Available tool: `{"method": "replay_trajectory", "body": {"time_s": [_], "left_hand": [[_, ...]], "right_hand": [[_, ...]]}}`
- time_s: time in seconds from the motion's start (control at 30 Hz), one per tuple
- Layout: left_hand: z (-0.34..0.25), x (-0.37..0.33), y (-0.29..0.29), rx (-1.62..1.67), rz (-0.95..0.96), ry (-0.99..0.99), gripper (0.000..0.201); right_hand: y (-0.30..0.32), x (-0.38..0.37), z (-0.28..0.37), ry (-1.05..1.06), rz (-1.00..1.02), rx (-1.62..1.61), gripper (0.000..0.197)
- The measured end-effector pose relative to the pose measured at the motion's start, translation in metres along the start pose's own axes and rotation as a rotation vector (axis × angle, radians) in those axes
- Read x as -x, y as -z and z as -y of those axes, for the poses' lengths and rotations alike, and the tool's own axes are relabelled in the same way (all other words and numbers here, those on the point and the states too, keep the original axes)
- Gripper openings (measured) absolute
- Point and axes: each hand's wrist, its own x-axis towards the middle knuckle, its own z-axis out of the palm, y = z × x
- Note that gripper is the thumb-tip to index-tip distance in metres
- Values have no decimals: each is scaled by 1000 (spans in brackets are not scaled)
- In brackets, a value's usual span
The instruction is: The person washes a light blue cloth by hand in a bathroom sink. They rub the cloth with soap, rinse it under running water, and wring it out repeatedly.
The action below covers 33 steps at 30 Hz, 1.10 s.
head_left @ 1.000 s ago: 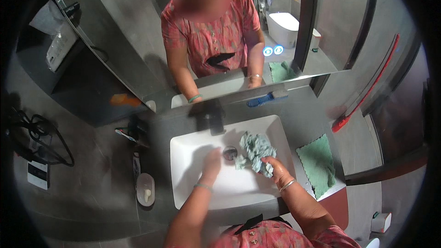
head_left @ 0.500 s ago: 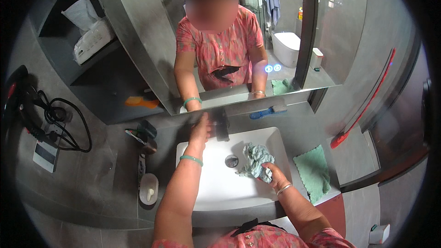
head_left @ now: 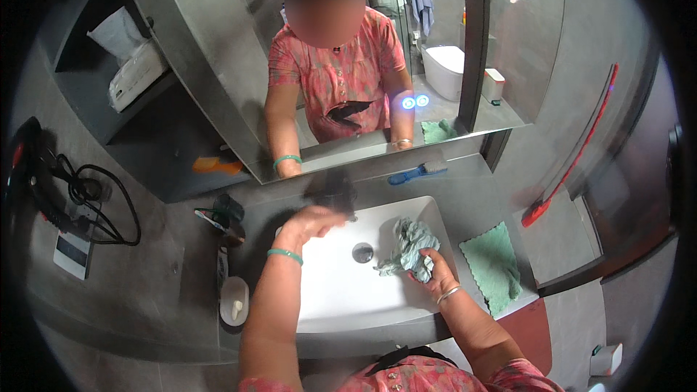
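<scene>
My right hand (head_left: 433,274) grips a crumpled pale grey-green cloth (head_left: 411,245) over the right part of a white rectangular sink (head_left: 341,312). The cloth hangs in loose folds beside the round drain (head_left: 362,252). Over the sink's back left corner is my left hand (head_left: 314,223), holding nothing, its slightly blurred fingers stretched out to the right. Just behind that hand stands a dark faucet (head_left: 340,190), partly hidden by it. A green bangle circles my left wrist and a silvery one my right.
On the counter right of the sink lies a green cloth (head_left: 491,265). A blue brush (head_left: 417,173) rests behind the basin, below the mirror (head_left: 210,43). At left are a soap dish (head_left: 234,297) and a dark cup (head_left: 228,208). A hair dryer (head_left: 29,174) with its cord hangs at far left.
My left hand has drawn back from the faucet toward me, its fingers swinging to the right. The right hand keeps hold of the cloth, slightly shifted. The view has tilted a little.
</scene>
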Motion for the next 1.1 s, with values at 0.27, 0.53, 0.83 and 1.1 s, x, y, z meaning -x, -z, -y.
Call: {"method": "replay_trajectory", "body": {"time_s": [0.27,0.53,0.83,1.1], "left_hand": [[-3,14,-6,443,-343,-129,40],[-45,23,-15,429,-491,-210,54],[81,66,-72,83,-526,-95,65],[183,185,-122,-610,-703,-152,55]], "right_hand": [[1,-5,-3,-10,-19,-21,47],[-3,0,0,-14,24,7,51],[-3,-3,-6,-47,179,113,60],[-58,-20,-15,82,460,579,97]]}}
